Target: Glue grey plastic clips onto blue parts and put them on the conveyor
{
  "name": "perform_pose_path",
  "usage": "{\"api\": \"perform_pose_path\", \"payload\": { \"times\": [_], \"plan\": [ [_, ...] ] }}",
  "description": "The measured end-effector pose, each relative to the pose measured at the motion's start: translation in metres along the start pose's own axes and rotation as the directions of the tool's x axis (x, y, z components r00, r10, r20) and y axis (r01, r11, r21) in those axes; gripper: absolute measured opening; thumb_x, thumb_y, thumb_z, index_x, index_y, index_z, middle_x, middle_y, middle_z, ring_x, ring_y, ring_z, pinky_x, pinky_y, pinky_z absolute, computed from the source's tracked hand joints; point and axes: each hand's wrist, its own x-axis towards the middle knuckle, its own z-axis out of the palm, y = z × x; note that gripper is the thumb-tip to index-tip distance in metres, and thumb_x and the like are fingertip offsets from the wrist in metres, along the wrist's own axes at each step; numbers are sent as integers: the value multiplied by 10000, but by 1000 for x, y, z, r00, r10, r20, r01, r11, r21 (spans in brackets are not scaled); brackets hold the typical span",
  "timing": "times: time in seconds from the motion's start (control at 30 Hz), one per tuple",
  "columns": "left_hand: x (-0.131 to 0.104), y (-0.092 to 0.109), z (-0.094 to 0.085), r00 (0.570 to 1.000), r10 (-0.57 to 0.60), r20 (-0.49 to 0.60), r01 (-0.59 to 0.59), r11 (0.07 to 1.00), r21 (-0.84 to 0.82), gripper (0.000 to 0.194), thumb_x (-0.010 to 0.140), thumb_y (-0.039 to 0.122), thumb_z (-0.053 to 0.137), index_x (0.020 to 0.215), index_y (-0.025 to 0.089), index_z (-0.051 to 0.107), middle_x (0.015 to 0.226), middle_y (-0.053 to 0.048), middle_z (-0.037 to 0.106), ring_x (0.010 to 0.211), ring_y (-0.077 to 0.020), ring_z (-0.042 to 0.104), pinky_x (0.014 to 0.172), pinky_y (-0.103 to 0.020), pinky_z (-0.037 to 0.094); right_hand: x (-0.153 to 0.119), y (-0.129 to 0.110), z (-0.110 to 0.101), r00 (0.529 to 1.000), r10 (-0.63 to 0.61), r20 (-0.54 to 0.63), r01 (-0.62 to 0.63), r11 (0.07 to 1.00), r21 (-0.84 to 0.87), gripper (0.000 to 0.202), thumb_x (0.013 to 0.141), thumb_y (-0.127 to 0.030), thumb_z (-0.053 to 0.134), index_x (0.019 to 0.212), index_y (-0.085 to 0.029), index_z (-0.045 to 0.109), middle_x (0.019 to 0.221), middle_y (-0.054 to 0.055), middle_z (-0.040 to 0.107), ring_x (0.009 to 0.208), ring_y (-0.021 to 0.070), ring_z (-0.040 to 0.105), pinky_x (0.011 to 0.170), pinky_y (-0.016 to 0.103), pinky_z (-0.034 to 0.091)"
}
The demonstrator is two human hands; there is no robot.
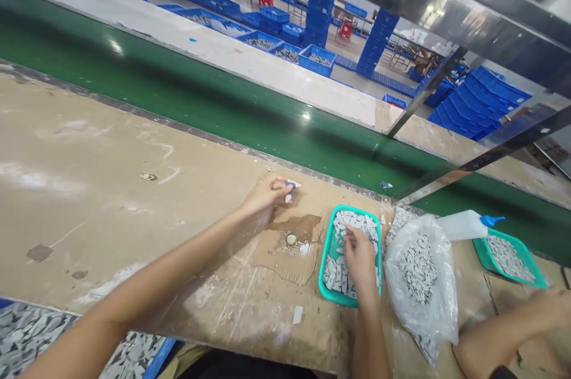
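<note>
My left hand [277, 190] is raised over the bench near the green belt, its fingers closed on a small blue-and-white piece [292, 185]. My right hand [358, 245] reaches into a teal tray [322, 276] of flat light-grey pieces [339, 272], fingers bent at the pieces; whether one is pinched is too small to tell. Between the hands lies a torn cardboard sheet [279, 260] with a small round cap [291, 240] on it.
Right of the tray are a plastic bag of small pieces [418, 266], a white bottle with blue nozzle [461, 225] and another teal tray [539, 276]. Another person's arm [508, 319] is at the right. The green belt [267, 129] carries a small piece [385, 185].
</note>
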Motion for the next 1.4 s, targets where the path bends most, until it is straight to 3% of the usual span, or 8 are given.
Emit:
{"api": "perform_pose_path", "payload": {
  "times": [0.27, 0.5, 0.67, 0.93, 1.03, 1.17, 1.27, 1.4],
  "plan": [
    [101, 30, -13, 939, 281, -198, -154, 858, 490, 304, 658, 210, 799, 922, 142, 665, 860, -39, 664, 663, -158, 648, 737, -367, 582, -20, -14, -16, 952, -15, 305, 35, 998, -61, 297, 791, -189, 677, 1081, -185, 742, 1044, 106, 702, 1078, 290, 601, 964, 380, 449],
    [159, 31, -17, 853, 488, -185, -183, 613, 769, 329, 727, 188, 744, 1048, 125, 713, 968, -88, 742, 906, -203, 692, 880, -307, 531, -22, -27, -19, 889, 58, 455, 60, 969, -239, 214, 811, -144, 645, 1000, -173, 741, 1027, 91, 700, 1081, 287, 575, 989, 375, 399],
    [172, 23, -22, 836, 504, -217, -171, 615, 769, 297, 807, 138, 640, 1095, 97, 702, 1052, -131, 740, 983, -215, 697, 927, -316, 525, -20, -30, -19, 895, 38, 445, 54, 980, -192, 171, 809, -110, 623, 893, -203, 739, 951, 49, 720, 1016, 251, 608, 942, 346, 396],
    [151, 26, -32, 783, 581, -225, -140, 516, 845, 350, 853, 139, 551, 1189, 106, 646, 1223, -163, 669, 1130, -267, 624, 1032, -407, 453, -16, -23, -19, 902, -7, 432, 48, 995, -83, 219, 772, -91, 594, 841, -215, 761, 901, 59, 719, 961, 243, 623, 885, 335, 422],
    [145, 28, -14, 788, 599, -144, -178, 445, 878, 349, 864, 126, 503, 1186, 115, 636, 1239, -158, 651, 1201, -286, 565, 1077, -450, 392, -13, -20, -24, 910, -42, 413, 36, 999, 22, 158, 791, -137, 589, 831, -209, 724, 891, 50, 712, 940, 232, 633, 846, 325, 444],
    [146, 14, 39, 856, 511, 84, -311, 377, 872, 335, 859, 127, 511, 1164, 124, 648, 1148, -113, 689, 1075, -228, 627, 1005, -347, 445, -9, -17, -24, 925, 36, 378, -111, 978, 178, 119, 829, -216, 547, 882, -204, 654, 765, 16, 673, 725, 186, 647, 691, 295, 469],
    [150, -11, 90, 892, 369, 262, -398, 364, 842, 294, 847, 194, 586, 1121, 144, 680, 968, -69, 716, 867, -186, 663, 859, -281, 502, -3, -11, -18, 937, 124, 326, -263, 865, 428, 162, 819, -309, 580, 932, -204, 633, 753, 4, 665, 664, 177, 668, 636, 287, 498],
    [153, -45, 145, 899, 286, 332, -421, 351, 836, 443, 808, 341, 687, 1189, 116, 662, 1086, -138, 653, 1023, -260, 613, 956, -350, 458, 5, -6, -15, 943, 190, 273, -324, 707, 628, 303, 771, -431, 648, 966, -199, 665, 731, 17, 692, 648, 194, 686, 655, 327, 554]
  ]
}}
